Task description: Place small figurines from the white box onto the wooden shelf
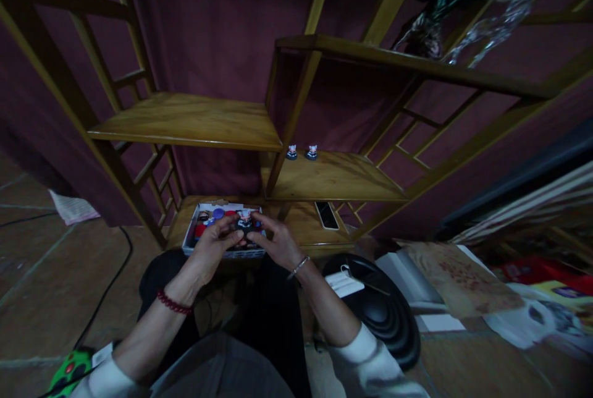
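Observation:
A small figurine (244, 220) with a white top and a dark round base is held upright between my two hands. My left hand (217, 238) grips its left side, with the thumb at the base. On the other side, my right hand (274, 238) has its fingers and thumb on the base as well. Right behind and below them is an open box (189, 238) of red, blue and purple items, partly covered by my hands. Two similar figurines, one at the post (291, 152) and one beside it (312, 152), stand on the middle right shelf.
The wooden shelf unit (194, 118) has boards at several heights. A phone (327, 215) lies on the lowest board. Green and clear ornaments (449, 2) stand on the upper right shelf. A black round base (384, 317), papers (410, 277) and a cable (121, 274) are on the floor.

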Action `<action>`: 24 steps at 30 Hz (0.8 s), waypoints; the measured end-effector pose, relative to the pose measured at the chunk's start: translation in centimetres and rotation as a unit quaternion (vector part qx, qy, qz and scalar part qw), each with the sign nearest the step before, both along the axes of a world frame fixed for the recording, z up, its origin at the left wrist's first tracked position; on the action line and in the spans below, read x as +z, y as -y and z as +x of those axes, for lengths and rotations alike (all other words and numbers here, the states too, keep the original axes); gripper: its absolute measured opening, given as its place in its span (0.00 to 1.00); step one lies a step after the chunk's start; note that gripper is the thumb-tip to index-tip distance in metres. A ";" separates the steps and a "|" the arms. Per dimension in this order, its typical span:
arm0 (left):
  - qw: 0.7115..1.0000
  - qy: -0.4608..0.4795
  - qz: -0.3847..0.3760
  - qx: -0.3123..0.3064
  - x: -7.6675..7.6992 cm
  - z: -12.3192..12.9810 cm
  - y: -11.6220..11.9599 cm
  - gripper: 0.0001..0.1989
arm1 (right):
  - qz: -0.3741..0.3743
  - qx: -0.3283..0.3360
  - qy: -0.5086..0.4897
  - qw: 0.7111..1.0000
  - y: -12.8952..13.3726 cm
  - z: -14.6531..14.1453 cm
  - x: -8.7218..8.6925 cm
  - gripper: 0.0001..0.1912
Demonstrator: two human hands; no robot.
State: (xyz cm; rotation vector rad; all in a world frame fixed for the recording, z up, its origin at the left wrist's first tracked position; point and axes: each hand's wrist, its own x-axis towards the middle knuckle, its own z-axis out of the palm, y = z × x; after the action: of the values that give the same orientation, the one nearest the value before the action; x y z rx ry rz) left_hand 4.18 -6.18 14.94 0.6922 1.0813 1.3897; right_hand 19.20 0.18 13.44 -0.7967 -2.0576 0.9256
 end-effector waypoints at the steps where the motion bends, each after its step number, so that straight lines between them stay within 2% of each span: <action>1: 1.000 -0.007 0.001 0.005 0.0 0.1 0.0 0.24 | -0.003 0.003 0.002 1.000 0.0 0.0 0.0 0.22; 12: 0.998 -0.056 0.012 0.002 0.9 2.2 -0.1 0.23 | -0.003 -0.046 0.011 0.999 0.6 1.7 0.9 0.20; 18: 0.997 -0.079 0.014 -0.021 0.5 3.7 -1.0 0.25 | -0.013 -0.044 -0.014 0.999 0.4 3.6 0.6 0.21; 24: 0.996 -0.088 0.015 0.010 0.1 5.9 -1.7 0.23 | 0.007 -0.055 -0.010 0.998 0.3 5.3 0.9 0.20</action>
State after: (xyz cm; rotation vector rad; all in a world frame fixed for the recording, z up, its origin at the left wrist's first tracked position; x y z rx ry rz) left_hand 10.07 -4.51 15.00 0.8399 1.2090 1.3843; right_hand 24.53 -0.13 14.33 -0.8789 -1.9804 0.8538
